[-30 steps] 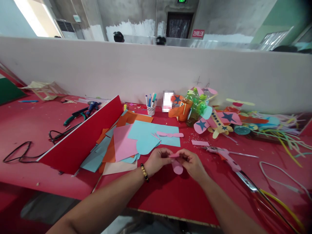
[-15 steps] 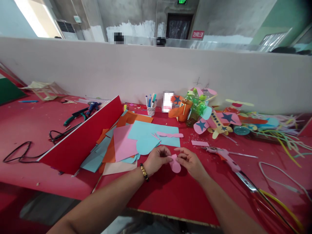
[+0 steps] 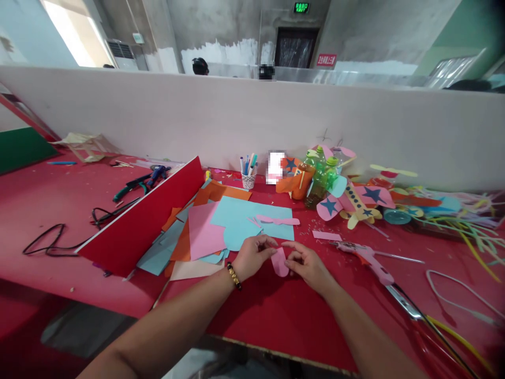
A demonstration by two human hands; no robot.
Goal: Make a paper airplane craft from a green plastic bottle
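A small pink paper piece with a rounded lower end [image 3: 280,263] is held between my two hands, just above the red tabletop near its front edge. My left hand [image 3: 254,258], with a beaded bracelet at the wrist, pinches its upper left side. On the right edge, the thumb and fingers of my right hand [image 3: 310,267] are closed on the same piece. Beyond my hands lie a light blue paper sheet [image 3: 232,210] and a propeller-shaped pink strip [image 3: 280,220]. A pink glue gun [image 3: 365,253] rests to the right, beside a pink paper rectangle [image 3: 327,236].
A red board [image 3: 150,216] stands slanted on the left, with pliers [image 3: 132,188] behind it. At the back are a pen cup [image 3: 248,180], green bottles [image 3: 324,176] and paper-and-bottle planes [image 3: 357,202]. Large red-handled scissors [image 3: 408,305] and a white cable [image 3: 453,295] lie at right.
The pink piece has turned a little in my fingers and now looks narrower. My hands keep nearly the same place, while the whole view has shifted slightly.
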